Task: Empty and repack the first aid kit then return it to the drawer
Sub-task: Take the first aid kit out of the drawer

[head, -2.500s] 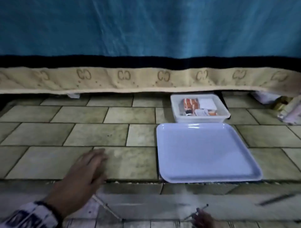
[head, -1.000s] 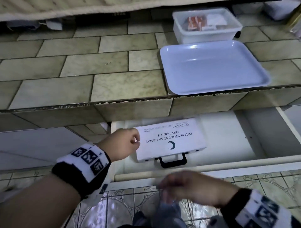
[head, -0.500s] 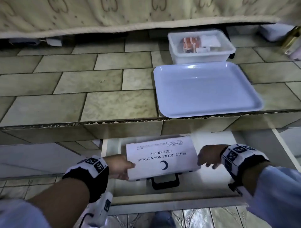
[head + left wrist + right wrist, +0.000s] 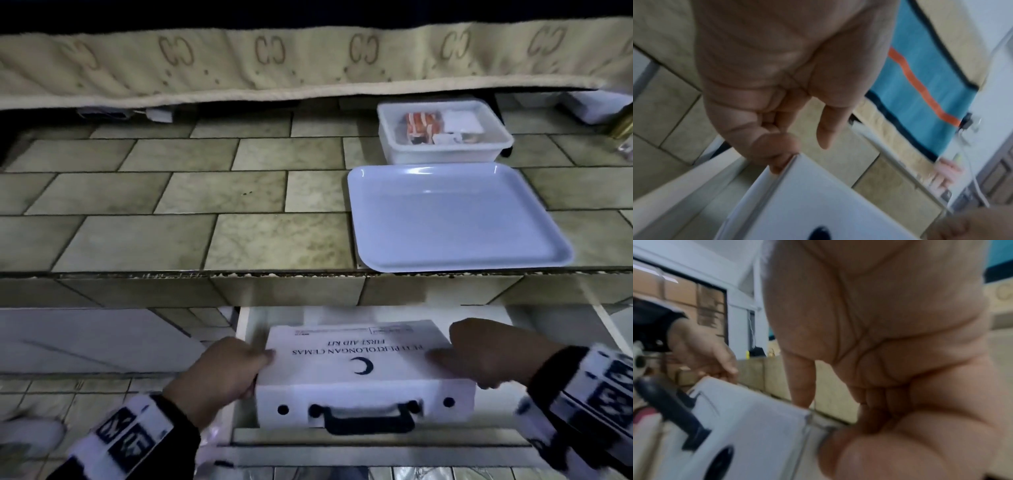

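Observation:
The white first aid kit (image 4: 363,363), a flat case with a black handle and a dark crescent on its lid, is lifted over the open drawer (image 4: 376,442) below the tiled counter. My left hand (image 4: 222,373) grips its left side, thumb on the lid. My right hand (image 4: 486,356) grips its right side. In the left wrist view my left hand (image 4: 789,142) has its fingers on the edge of the kit (image 4: 818,203). The right wrist view shows my right hand (image 4: 849,426) pinching the corner of the kit (image 4: 748,426); my fingers under the case are hidden.
An empty white tray (image 4: 455,219) lies on the tiled counter (image 4: 171,219) at the right front. Behind it stands a white tub (image 4: 445,150) with small packets inside. A beige cloth edge (image 4: 308,65) hangs along the back.
The drawer was pulled open and both hands took the kit by its sides. Since half a second ago the kit has come up and toward me, its handle side now facing me.

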Tool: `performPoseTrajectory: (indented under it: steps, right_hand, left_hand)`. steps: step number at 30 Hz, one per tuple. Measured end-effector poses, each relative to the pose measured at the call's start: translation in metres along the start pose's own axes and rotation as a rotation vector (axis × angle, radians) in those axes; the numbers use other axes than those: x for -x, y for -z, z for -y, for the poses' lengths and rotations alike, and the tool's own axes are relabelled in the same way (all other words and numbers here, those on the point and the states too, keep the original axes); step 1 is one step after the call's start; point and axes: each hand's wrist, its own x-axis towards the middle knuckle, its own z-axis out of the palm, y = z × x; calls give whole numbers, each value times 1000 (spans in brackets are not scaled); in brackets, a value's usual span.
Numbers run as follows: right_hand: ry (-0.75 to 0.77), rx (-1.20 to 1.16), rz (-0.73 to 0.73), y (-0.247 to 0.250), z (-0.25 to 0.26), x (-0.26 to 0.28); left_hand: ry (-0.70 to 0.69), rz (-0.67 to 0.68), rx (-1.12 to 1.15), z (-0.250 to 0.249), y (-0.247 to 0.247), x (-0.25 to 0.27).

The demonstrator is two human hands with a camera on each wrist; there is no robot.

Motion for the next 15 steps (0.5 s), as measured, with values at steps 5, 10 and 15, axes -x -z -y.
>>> performPoseTrajectory:
  steps: [5,10,15]
  right_hand:
    - [76,23,9,10,31,58]
    - [164,-245,-121,54,70,102]
    - [317,-436,-259,108,112,83]
  left_hand:
    - [-101,-252,16,3,46,64]
    - [-197,-516,95,-13,97,106]
    - [-303,-662,370,-34,142,82]
